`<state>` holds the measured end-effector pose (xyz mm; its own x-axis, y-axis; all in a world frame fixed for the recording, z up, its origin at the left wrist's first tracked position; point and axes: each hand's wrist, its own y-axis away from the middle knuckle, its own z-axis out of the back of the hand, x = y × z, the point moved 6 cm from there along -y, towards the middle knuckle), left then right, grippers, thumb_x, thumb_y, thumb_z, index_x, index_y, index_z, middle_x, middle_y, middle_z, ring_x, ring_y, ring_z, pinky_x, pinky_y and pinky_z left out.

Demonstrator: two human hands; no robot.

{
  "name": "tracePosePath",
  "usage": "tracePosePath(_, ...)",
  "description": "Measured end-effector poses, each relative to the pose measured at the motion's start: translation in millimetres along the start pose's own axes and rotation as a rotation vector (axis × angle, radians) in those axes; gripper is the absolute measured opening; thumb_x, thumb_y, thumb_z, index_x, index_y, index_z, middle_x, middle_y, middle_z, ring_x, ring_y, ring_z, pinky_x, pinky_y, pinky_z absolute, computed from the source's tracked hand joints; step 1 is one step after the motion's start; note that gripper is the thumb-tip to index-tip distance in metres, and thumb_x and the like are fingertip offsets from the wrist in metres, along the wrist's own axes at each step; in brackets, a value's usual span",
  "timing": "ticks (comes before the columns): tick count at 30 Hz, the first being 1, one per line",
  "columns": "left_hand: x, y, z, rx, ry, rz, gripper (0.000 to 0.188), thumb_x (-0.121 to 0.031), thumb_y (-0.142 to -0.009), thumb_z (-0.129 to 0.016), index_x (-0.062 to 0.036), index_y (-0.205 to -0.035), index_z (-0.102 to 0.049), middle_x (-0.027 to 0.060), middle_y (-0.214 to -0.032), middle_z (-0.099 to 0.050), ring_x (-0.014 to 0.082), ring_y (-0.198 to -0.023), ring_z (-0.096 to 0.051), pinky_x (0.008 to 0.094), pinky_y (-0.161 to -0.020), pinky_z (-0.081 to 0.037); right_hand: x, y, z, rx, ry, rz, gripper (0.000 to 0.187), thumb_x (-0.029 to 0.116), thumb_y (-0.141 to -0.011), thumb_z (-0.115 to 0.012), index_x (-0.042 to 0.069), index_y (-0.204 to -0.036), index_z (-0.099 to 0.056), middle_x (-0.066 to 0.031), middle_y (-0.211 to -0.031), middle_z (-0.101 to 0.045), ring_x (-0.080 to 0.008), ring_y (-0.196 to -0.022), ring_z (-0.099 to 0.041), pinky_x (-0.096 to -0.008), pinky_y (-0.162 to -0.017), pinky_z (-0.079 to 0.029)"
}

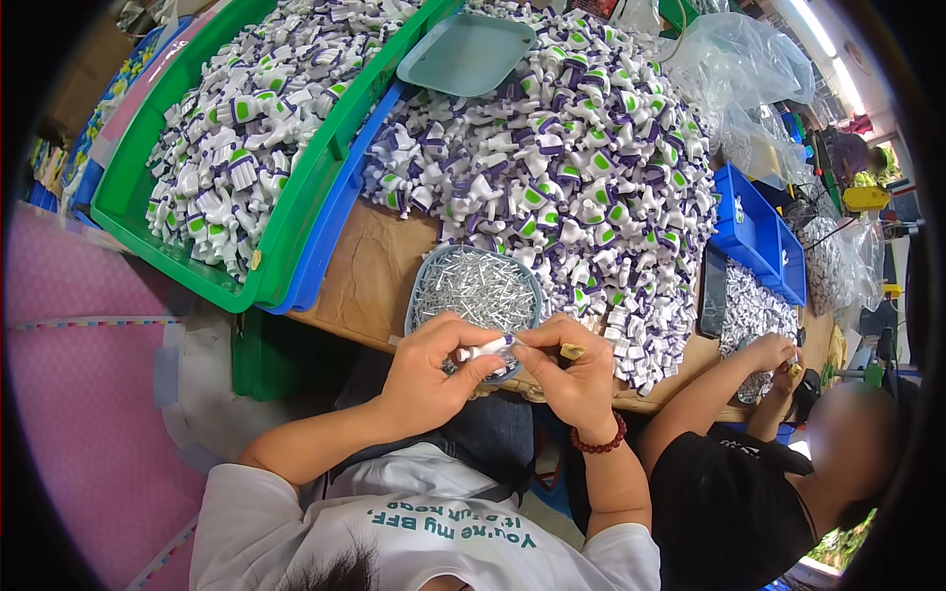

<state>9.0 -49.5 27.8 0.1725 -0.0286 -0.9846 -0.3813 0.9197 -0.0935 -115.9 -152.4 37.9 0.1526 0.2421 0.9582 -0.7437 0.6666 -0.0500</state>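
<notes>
Above the near rim of a grey-blue tub [410, 313], my left hand [434, 372] and my right hand [576, 376] meet at a small white plastic piece with a dark purple band [485, 349]. My left thumb and fingers pinch its white end. The right fingertips close on the purple end, hiding part of it. Something yellow [572, 351] is wrapped on a right finger, and a red bead bracelet [599, 433] circles that wrist. Many thin silver pins [473, 284] fill the tub.
Behind the tub spreads a big heap of white, purple and green plastic pieces [591, 167]. A green crate [286, 266] of similar pieces stands left, a pale tray [463, 57] at the back. To the right are blue bins [754, 231] and a co-worker [749, 483] handling small parts.
</notes>
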Motion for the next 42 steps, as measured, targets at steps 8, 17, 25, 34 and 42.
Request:
tracePosePath(8, 11.5, -4.5, -8.1, 0.254, -0.08, 0.053, 0.021, -0.014, -0.088, -0.057, -0.0006, -0.104, -0.053, 0.0081, -0.082, -0.06, 0.0129, -0.067, -0.056, 0.0262, -0.061, -0.044, 17.3, -10.3, -6.1, 0.14, 0.187, 0.068, 0.022, -0.004, -0.077, -0.064, 0.002, -0.098, -0.064, -0.0026, -0.078, -0.06, -0.005, -0.061, -0.048, -0.0193, -0.055, -0.037)
tracePosePath(17, 38.7, -1.6, -11.9, 0.31, 0.719, 0.526, 0.026, -0.032, -0.098, -0.037, -0.007, -0.093, -0.045, 0.0015, -0.067, -0.048, 0.0061, -0.054, -0.042, 0.02, -0.048, -0.033, 12.3, 5.2, -3.5, 0.254, 0.232, 0.059, 0.048, 0.003, -0.083, -0.061, 0.0, -0.129, -0.046, -0.011, -0.085, -0.066, -0.0192, -0.068, -0.064, -0.0272, -0.062, -0.048)
tracePosePath(25, 25.0, 0.3, -18.5, 0.35, 0.583, 0.529, 0.035, -0.036, -0.099, -0.035, -0.0058, -0.103, -0.05, -0.0004, -0.065, -0.046, 0.0057, -0.054, -0.042, 0.0198, -0.048, -0.034, 16.1, 7.2, -23.1, 0.375, 0.076, 0.016, 0.057, 0.006, -0.083, -0.064, 0.001, -0.134, -0.04, -0.0099, -0.077, -0.068, -0.0164, -0.066, -0.065, -0.0252, -0.066, -0.049)
tracePosePath(34, 13.8, 7.3, -16.9, 0.399, 0.296, 0.25, 0.04, -0.035, -0.099, -0.032, -0.0007, -0.1, -0.051, 0.0057, -0.068, -0.051, 0.0141, -0.058, -0.047, 0.0288, -0.055, -0.039, -2.2, 17.2, -22.8, 0.425, -0.181, -0.255, 0.05, 0.008, -0.08, -0.069, 0.003, -0.126, -0.052, -0.0083, -0.092, -0.069, -0.0066, -0.069, -0.06, -0.0224, -0.065, -0.049)
tracePosePath(42, 16.2, 18.9, -14.6, 0.343, 0.223, 0.155, 0.034, -0.031, -0.098, -0.035, -0.0007, -0.096, -0.05, 0.0116, -0.072, -0.055, 0.0232, -0.063, -0.055, 0.0327, -0.059, -0.042, 4.1, 8.7, -28.5, 0.419, -0.113, -0.02, 0.04, 0.005, -0.076, -0.071, 0.0, -0.114, -0.06, -0.0133, -0.092, -0.069, -0.0136, -0.072, -0.066, -0.023, -0.062, -0.05)
